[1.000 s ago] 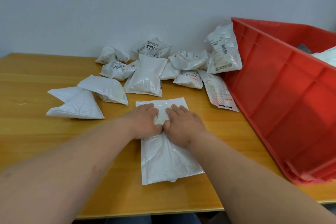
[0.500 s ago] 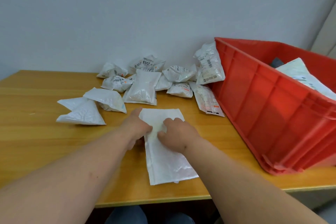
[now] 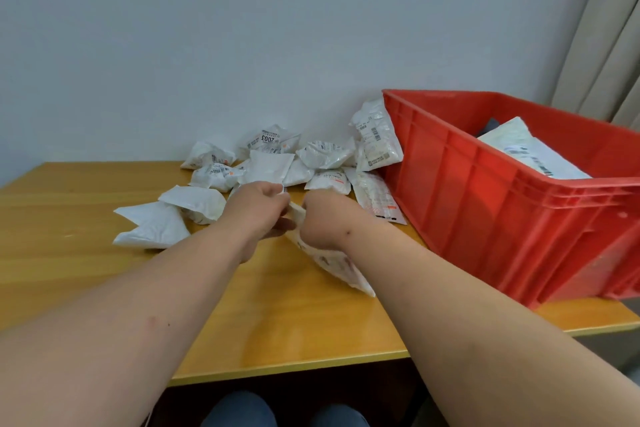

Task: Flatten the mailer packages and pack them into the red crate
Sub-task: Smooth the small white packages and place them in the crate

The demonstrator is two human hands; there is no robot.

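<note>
Both of my hands hold one flattened white mailer (image 3: 334, 262) lifted off the wooden table (image 3: 277, 329), tilted with its lower end hanging toward me. My left hand (image 3: 258, 210) pinches its upper edge and my right hand (image 3: 323, 218) grips it just to the right. Much of the mailer is hidden behind my right wrist. The red crate (image 3: 502, 215) stands to the right of my hands, with white mailers (image 3: 530, 152) lying inside it. A pile of several puffy white mailers (image 3: 277, 163) lies behind my hands.
Two white mailers (image 3: 156, 225) lie left of my hands. One flat labelled mailer (image 3: 375, 196) lies beside the crate wall and another (image 3: 377, 140) leans against it. A grey wall runs behind the table, and a beige curtain (image 3: 602, 45) hangs at the far right.
The mailer lay flat on the table under my pressing hands; now both hands have gripped it and lifted it off the surface. The view has swung up and right toward the crate.
</note>
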